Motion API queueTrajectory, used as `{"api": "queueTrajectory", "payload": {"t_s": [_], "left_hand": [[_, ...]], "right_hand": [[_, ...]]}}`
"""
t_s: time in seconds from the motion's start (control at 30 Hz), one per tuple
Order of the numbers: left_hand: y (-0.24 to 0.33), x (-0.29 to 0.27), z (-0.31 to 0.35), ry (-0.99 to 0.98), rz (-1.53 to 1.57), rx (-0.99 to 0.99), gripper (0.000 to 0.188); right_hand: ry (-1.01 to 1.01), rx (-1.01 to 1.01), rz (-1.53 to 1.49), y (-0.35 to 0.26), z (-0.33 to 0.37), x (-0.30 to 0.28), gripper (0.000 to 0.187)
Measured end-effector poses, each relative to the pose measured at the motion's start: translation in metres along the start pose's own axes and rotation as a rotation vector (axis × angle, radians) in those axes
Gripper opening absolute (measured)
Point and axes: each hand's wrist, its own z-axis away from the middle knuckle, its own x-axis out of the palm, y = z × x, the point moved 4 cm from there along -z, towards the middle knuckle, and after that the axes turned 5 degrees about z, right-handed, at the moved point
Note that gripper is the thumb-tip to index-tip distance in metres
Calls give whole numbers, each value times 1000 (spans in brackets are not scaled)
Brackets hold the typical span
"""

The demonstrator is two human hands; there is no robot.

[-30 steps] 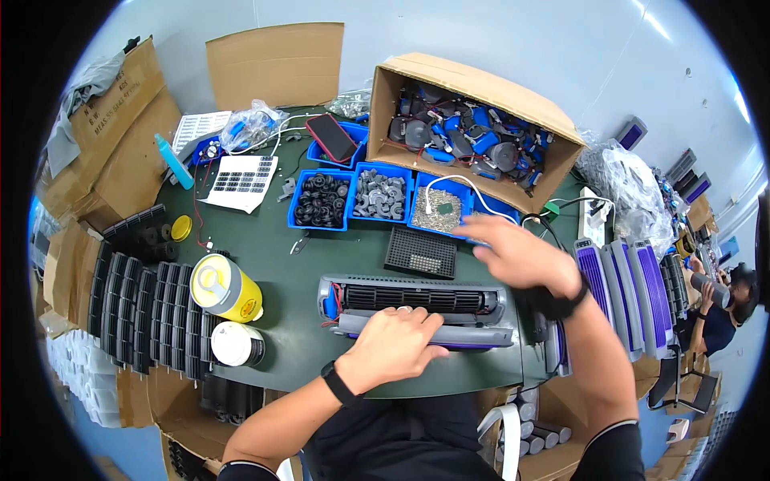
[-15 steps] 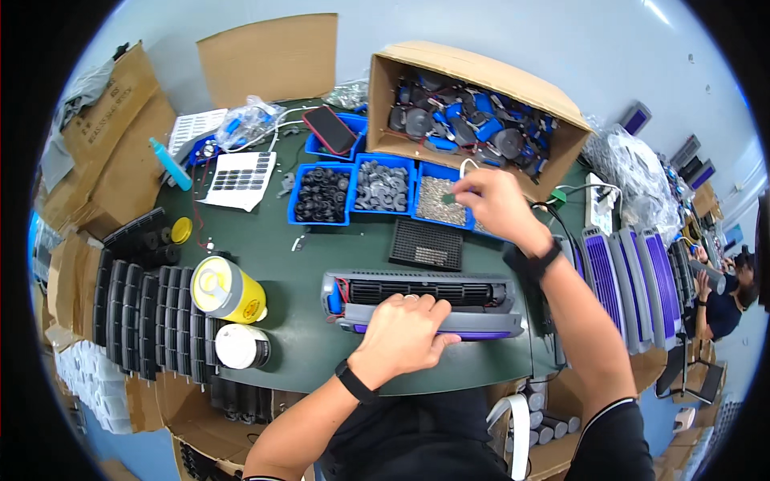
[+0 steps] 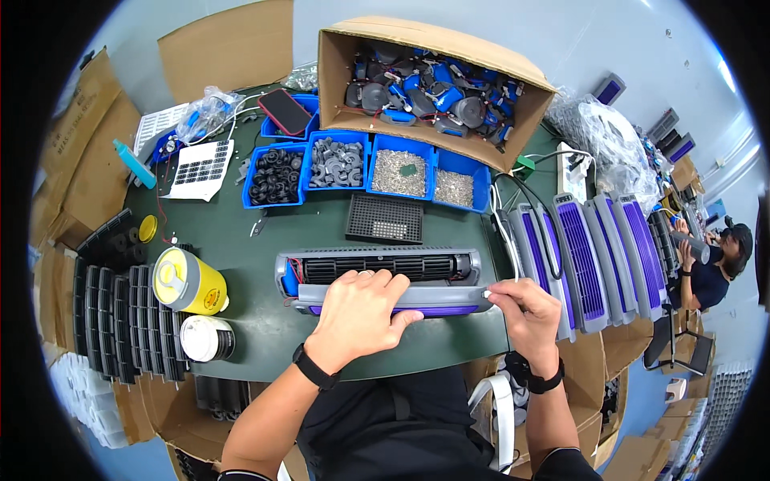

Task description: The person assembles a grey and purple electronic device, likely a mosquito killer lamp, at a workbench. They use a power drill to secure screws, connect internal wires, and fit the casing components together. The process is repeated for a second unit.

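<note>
A long grey and purple fan housing [image 3: 449,303] lies across the table in front of me, with a black ribbed roller [image 3: 393,267] in its open top and a blue part [image 3: 289,278] at its left end. My left hand [image 3: 357,317] is closed over the housing's near side, fingers on top and thumb along the purple front. At the right end, my right hand [image 3: 528,317] pinches a small whitish piece [image 3: 486,294] against the grey edge. Its exact kind is too small to tell.
Blue bins hold black parts [image 3: 275,175], grey parts [image 3: 337,163] and tiny metal pieces [image 3: 397,172]. Behind them stands a carton [image 3: 433,32] of motors. A black grid tray [image 3: 383,219] lies beyond the housing. Yellow jug [image 3: 192,280] left; finished-looking purple-grey housings [image 3: 581,260] right.
My right hand has come from the bin of tiny metal pieces down to the housing's right end. My left hand stays on the housing. The whole view has shifted.
</note>
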Motion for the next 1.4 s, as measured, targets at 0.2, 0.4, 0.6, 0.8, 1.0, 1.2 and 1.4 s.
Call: {"api": "queueTrajectory", "payload": {"t_s": [0.2, 0.4, 0.6, 0.8, 1.0, 1.2, 1.4], "left_hand": [[-2, -2, 2, 46, 13, 9, 46], [-2, 3, 2, 25, 5, 13, 43], [-5, 3, 6, 32, 2, -1, 44], [-5, 4, 5, 37, 6, -5, 44], [-5, 4, 5, 48, 35, 13, 42], [-5, 3, 6, 53, 27, 11, 43], [-6, 2, 8, 49, 27, 11, 43]], "right_hand": [[36, -285, 239, -18, 6, 11, 25], [65, -207, 258, -15, 12, 15, 22], [62, -202, 264, -20, 10, 20, 21], [44, -201, 212, -11, 17, 19, 24], [108, 156, -173, 3, 34, 23, 30], [58, 12, 193, -12, 18, 20, 22], [76, 33, 174, -11, 20, 22, 22]]}}
